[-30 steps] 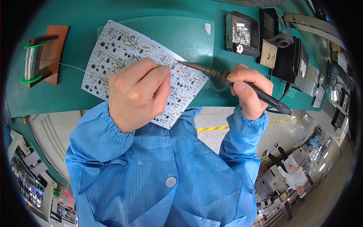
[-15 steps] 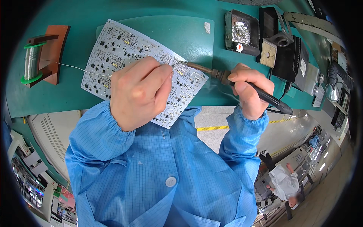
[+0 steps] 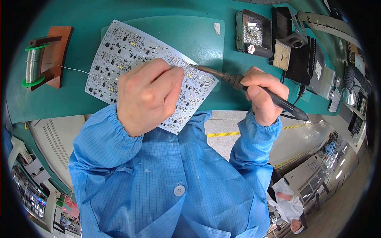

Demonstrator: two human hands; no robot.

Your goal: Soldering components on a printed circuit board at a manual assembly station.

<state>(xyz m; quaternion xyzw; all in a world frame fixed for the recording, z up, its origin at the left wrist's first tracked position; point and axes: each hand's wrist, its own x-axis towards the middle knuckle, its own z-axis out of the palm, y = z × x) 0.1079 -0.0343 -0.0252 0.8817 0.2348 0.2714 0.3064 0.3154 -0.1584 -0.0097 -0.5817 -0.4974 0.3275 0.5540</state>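
My right hand (image 3: 264, 94) is closed round the black handle of a soldering iron (image 3: 279, 101). The iron's tip rests at or just above the white circuit board (image 3: 104, 73), near its far right edge. My left hand (image 3: 149, 95) is over the board with its fingers pinched on solder wire (image 3: 85, 72), close to the iron's tip. That wire runs left to a solder spool (image 3: 33, 65) with green flanges on a brown stand. Small dark and yellow components cover the board. The wire's end is hidden by my fingers.
A translucent mat (image 3: 194, 35) lies under the board on the green bench (image 3: 87, 16). At the back right stand a metal tray (image 3: 239, 33) of solder scraps, a black iron holder (image 3: 297, 41), a sponge (image 3: 281, 56) and a soldering station (image 3: 303, 63). A person (image 3: 287, 206) in white is beyond, lower right.
Both hands and the iron have shifted very slightly to the right, the iron's tip still by the same area of the board. The person in white has moved in the background.
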